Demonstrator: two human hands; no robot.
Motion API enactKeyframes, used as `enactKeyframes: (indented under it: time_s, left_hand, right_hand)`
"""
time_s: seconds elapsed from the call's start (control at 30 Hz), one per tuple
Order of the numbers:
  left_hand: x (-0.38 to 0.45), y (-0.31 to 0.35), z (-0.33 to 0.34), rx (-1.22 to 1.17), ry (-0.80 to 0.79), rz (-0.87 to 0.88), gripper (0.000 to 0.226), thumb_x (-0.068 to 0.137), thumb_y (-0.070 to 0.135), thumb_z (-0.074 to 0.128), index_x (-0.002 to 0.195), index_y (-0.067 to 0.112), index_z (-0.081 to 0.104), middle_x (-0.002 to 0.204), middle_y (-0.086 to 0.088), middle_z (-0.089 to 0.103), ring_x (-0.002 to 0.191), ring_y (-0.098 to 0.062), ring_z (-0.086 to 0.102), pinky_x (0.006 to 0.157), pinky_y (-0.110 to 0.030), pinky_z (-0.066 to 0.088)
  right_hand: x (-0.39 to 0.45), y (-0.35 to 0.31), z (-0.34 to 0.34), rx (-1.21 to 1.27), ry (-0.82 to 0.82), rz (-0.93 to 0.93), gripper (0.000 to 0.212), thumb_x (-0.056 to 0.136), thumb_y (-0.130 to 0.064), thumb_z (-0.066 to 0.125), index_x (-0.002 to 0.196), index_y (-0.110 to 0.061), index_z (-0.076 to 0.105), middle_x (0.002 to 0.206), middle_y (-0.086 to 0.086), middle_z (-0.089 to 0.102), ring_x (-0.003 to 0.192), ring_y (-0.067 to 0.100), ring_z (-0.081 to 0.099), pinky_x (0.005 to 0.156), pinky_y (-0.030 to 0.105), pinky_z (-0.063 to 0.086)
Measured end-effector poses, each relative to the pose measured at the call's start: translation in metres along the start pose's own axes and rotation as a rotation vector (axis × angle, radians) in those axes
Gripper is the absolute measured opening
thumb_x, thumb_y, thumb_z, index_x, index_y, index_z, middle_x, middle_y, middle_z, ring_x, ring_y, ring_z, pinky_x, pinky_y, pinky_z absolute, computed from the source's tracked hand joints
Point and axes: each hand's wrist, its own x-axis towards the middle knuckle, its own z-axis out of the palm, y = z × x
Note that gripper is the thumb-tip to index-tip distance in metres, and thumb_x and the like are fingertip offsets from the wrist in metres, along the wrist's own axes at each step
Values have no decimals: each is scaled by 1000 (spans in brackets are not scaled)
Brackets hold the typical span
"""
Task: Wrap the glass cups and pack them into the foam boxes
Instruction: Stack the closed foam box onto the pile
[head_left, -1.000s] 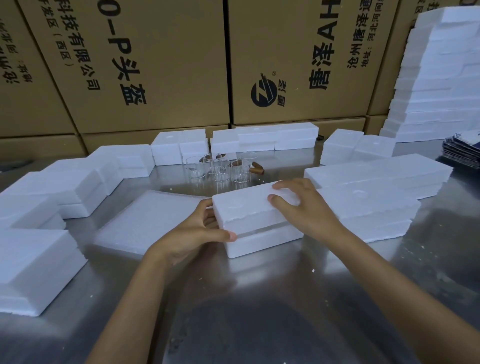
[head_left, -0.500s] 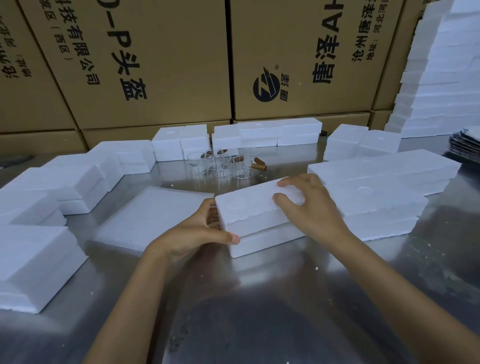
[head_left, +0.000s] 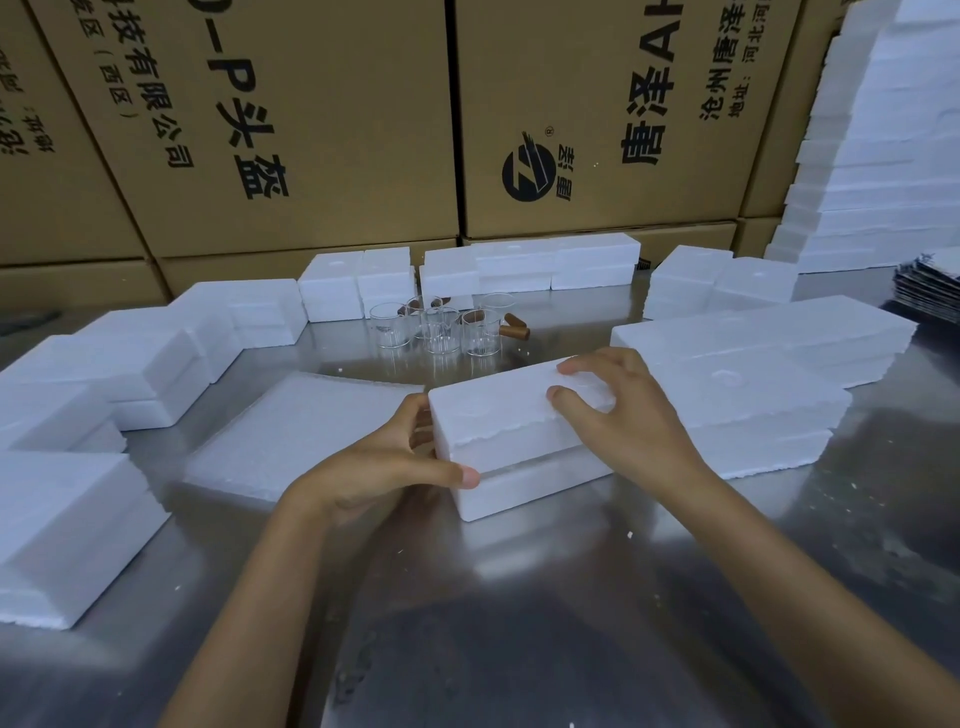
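Closing a foam box (head_left: 519, 436) on the tabletop (head_left: 571, 597): left hand (head_left: 384, 467) clasping its near end, right hand (head_left: 618, 415) curled over the lid. Glass cups (head_left: 441, 330) waiting just beyond both grips. Next, probably: pressing the lid flush.

Foam box (head_left: 514, 441) at table (head_left: 519, 623) centre, lid on base. Left hand (head_left: 384, 467) at its left end, right hand (head_left: 623, 415) on top at right. Flat foam sheet (head_left: 291, 431) just left. Glass cups (head_left: 441, 327) clustered behind. More foam boxes (head_left: 130, 364) ring left, rear, right. Cartons (head_left: 322, 130) behind all.
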Motion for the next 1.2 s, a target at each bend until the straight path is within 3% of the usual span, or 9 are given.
enactKeyframes:
  time_s: [0.17, 0.27, 0.37, 0.47, 0.63, 0.87, 1.03, 1.1, 1.2]
  left_hand:
    - [-1, 1, 1, 109, 32, -45, 112, 51, 32, 93, 144, 30, 31, 137, 12, 53, 124, -3, 54, 104, -25, 46]
    - [1, 2, 2, 213, 27, -58, 120, 55, 30, 93, 150, 29, 20, 132, 18, 52, 121, 3, 53, 103, -24, 47]
    - [4, 2, 3, 247, 38, -60, 122, 63, 25, 94, 153, 31, 12, 126, 24, 51, 110, 11, 53, 84, -11, 48]
    - [3, 2, 3, 202, 33, -61, 115, 65, 18, 94, 150, 29, 19, 128, 21, 52, 109, 10, 56, 80, -7, 48]
    - [1, -3, 2, 23, 51, -32, 103, 57, 8, 87, 142, 22, 33, 142, 5, 52, 128, -4, 54, 102, -22, 48]
    - [-2, -5, 2, -64, -14, -14, 95, 64, 6, 82, 145, 25, 36, 143, 11, 53, 134, -3, 50, 106, -22, 43]
    - [0, 2, 9, -297, 43, -36, 56, 89, 29, 75, 138, 13, 53, 132, -3, 67, 125, -19, 61, 114, -39, 39]
    - [3, 8, 11, -178, 144, -113, 50, 87, 37, 76, 129, 19, 59, 122, -1, 72, 115, -19, 67, 109, -43, 47]
    - [-1, 16, 11, 6, 243, -225, 48, 79, 53, 79, 116, 30, 60, 104, -10, 75, 89, -20, 72, 70, -34, 61]
  right_hand:
    - [-5, 3, 3, 33, -7, -8, 27, 85, -47, 62, 111, -41, 64, 128, -21, 44, 122, 2, 46, 99, 21, 35]
    - [-7, 6, 1, 16, -44, -38, 28, 86, -47, 63, 114, -43, 61, 135, -22, 39, 122, -2, 40, 97, 17, 28]
    - [-7, 9, 1, 28, -83, -31, 29, 89, -44, 64, 118, -41, 61, 139, -20, 38, 126, -3, 39, 99, 14, 26]
    - [-6, 11, 3, 23, -97, -7, 29, 91, -43, 63, 119, -40, 62, 140, -20, 40, 124, -13, 34, 96, 3, 20]
    - [-6, 9, 9, 97, -121, 31, 30, 92, -41, 63, 121, -36, 59, 138, -17, 39, 115, -12, 38, 81, -12, 21]
    - [-6, 6, 8, 46, -110, 78, 34, 92, -46, 60, 125, -37, 56, 140, -19, 38, 113, -3, 41, 76, -1, 26]
    - [-8, 5, 7, 78, -116, 154, 37, 89, -55, 60, 124, -47, 54, 141, -17, 44, 111, 0, 41, 77, 10, 32]
    - [-9, 6, 7, 93, -95, 178, 38, 88, -56, 61, 124, -48, 54, 137, -18, 46, 116, 3, 44, 86, 19, 33]
    - [-13, 7, 8, 142, -48, 225, 46, 85, -59, 64, 127, -48, 51, 125, -27, 44, 126, 8, 44, 90, 22, 32]
